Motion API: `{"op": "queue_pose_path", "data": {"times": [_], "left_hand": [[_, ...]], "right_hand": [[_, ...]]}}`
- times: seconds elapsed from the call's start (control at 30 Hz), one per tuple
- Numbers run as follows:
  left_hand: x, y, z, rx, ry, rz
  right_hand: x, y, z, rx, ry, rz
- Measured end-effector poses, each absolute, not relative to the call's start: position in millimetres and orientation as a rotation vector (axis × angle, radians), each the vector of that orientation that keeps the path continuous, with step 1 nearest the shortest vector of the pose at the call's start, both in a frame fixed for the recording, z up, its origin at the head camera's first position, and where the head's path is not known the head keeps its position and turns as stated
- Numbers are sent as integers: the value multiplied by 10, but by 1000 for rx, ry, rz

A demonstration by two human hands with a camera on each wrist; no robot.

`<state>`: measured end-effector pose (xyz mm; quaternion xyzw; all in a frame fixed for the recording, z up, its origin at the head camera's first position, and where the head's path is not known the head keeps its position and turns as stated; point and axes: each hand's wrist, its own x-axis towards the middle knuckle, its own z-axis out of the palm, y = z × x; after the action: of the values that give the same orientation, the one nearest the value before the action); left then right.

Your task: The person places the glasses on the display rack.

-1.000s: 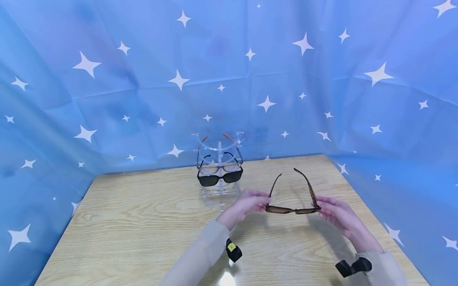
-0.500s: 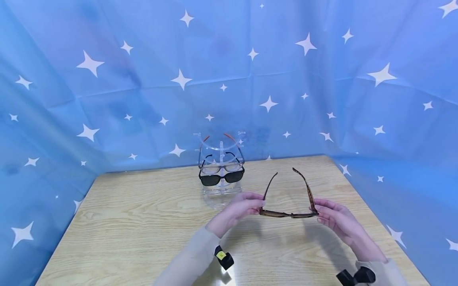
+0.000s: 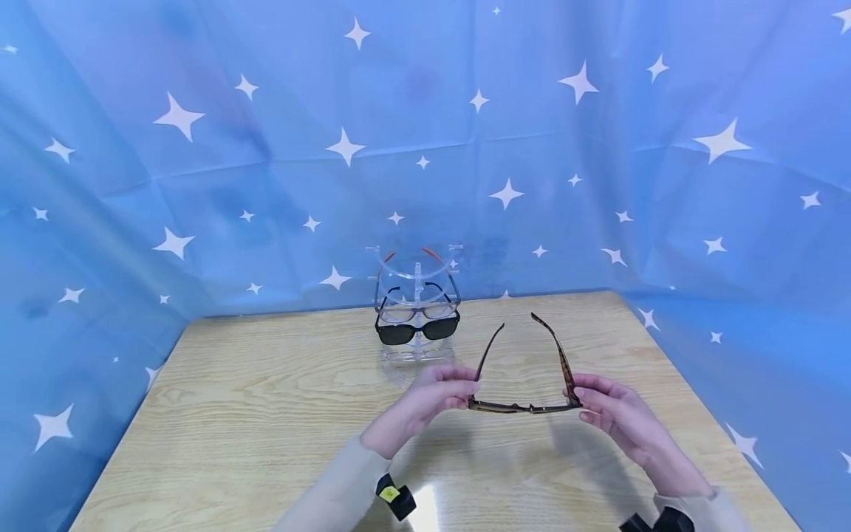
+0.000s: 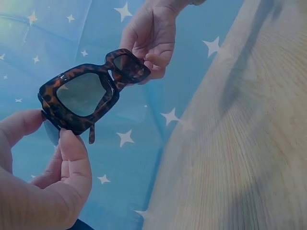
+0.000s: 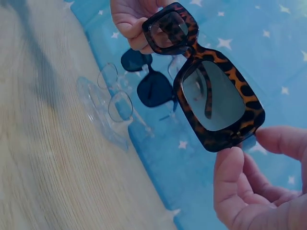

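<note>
Tortoiseshell sunglasses (image 3: 492,407) with thick frames and tinted lenses are held above the table, temples unfolded and pointing away from the person. My left hand (image 3: 425,399) pinches their left hinge corner between thumb and fingers. At the other corner my right hand (image 3: 621,414) pinches the frame the same way. The right wrist view shows the sunglasses (image 5: 218,96) front-on, with the right thumb and fingertips at the near end. Behind and left of them stands a clear display stand (image 3: 418,284). It bears black sunglasses (image 3: 397,335), with clear-lensed glasses (image 3: 397,315) just above and thin-rimmed glasses (image 3: 399,355) below.
The wood-grained table (image 3: 253,414) extends to both sides of the hands. A blue star-patterned cloth (image 3: 299,111) hangs behind it and along its sides. Black wrist cameras (image 3: 397,499) sit on the sleeves.
Both hands have brought the tortoiseshell sunglasses a little left and nearer the person. The front has tipped so the lenses look thinner from above. The stand keeps its place on the table.
</note>
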<state>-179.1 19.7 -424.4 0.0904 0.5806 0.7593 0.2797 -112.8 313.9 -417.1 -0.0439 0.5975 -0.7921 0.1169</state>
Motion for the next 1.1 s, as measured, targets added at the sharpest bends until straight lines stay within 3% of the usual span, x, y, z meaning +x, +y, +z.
{"op": "queue_pose_path", "data": {"times": [0.53, 1.1], "left_hand": [[-1635, -276, -4164, 212, 1554, 2123], [-1531, -678, -3848, 178, 1596, 2224]], "right_hand": [[-1226, 2735, -4052, -201, 1701, -2302], [-1435, 2386, -3769, -271, 1788, -2201]]}}
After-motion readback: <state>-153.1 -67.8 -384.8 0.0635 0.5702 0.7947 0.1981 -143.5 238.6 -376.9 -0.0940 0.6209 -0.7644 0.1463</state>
